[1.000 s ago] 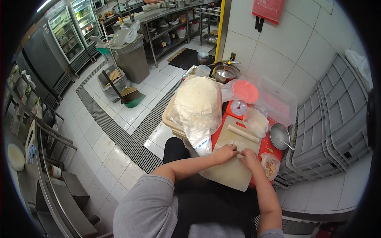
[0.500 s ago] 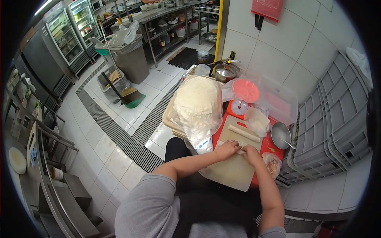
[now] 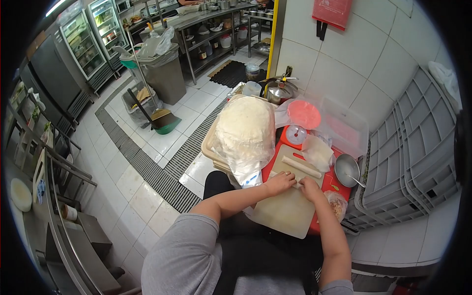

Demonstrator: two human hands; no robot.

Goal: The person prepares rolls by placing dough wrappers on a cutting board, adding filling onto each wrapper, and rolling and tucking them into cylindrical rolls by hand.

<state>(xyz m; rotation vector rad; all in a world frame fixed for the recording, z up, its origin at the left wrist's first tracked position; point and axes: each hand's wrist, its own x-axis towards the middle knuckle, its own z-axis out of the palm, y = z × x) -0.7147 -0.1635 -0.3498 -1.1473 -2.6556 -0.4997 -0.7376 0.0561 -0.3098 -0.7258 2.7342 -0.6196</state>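
Note:
On the cream cutting board (image 3: 285, 216), my left hand (image 3: 280, 183) and my right hand (image 3: 310, 189) meet with fingers bent. Both pinch a thin, pale dough wrapper (image 3: 298, 185), mostly hidden beneath the fingers. A ring shows on the left hand. Just beyond my fingers lies a pale, smooth cylinder (image 3: 301, 166), slanting across the board; whether it is a rolling pin or rolled dough I cannot tell. Right of my right hand sits a plastic bag of shredded filling (image 3: 337, 204). Further up is a metal bowl (image 3: 347, 167) with a spoon in it.
A big plastic-covered white mound (image 3: 246, 123) rests on stacked trays to the left. Behind the board stand a red kitchen scale (image 3: 296, 134), round pale sheets in plastic (image 3: 317, 153) and a clear tub (image 3: 344, 118). Grey crates (image 3: 408, 147) line the right wall.
Both hands have shifted very slightly over the wrapper, a little up the board. The surrounding things stay in place.

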